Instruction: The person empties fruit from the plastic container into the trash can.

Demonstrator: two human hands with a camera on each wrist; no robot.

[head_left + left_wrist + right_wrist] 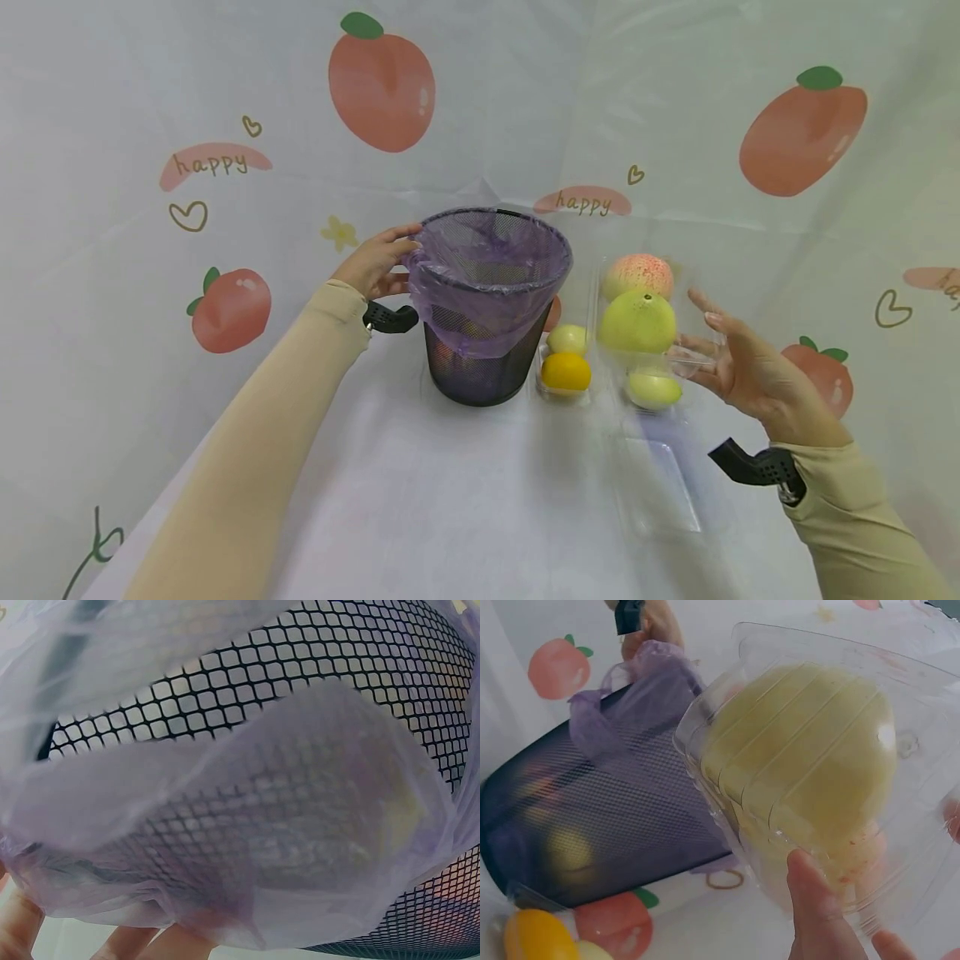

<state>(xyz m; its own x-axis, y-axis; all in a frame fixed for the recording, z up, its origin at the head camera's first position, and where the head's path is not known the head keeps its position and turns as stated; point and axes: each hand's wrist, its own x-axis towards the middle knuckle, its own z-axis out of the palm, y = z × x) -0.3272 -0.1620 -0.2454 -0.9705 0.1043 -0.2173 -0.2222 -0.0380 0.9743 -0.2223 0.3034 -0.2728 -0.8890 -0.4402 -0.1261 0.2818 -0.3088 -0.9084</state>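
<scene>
A black mesh trash bin (480, 387) stands upright on the table, lined with a purple plastic bag (480, 329) folded over its rim. My left hand (381, 260) is at the left of the rim and holds the bag's loose edge; in the left wrist view its fingertips (161, 945) show beneath the thin film. To the right of the bin, my right hand (750, 367) grips a clear plastic container (742, 637) by its side. A large yellow-green pomelo (637, 322) and a pinkish peach-like fruit (639, 277) are in it, seen through the plastic.
Next to the bin, an orange fruit (566, 372) and a pale yellow one (567, 340) sit in a small clear tray. Below the held container lies another pale yellow fruit (654, 389). A flat clear plastic piece (660, 483) lies nearer. Behind hangs a fruit-printed white cloth (480, 100).
</scene>
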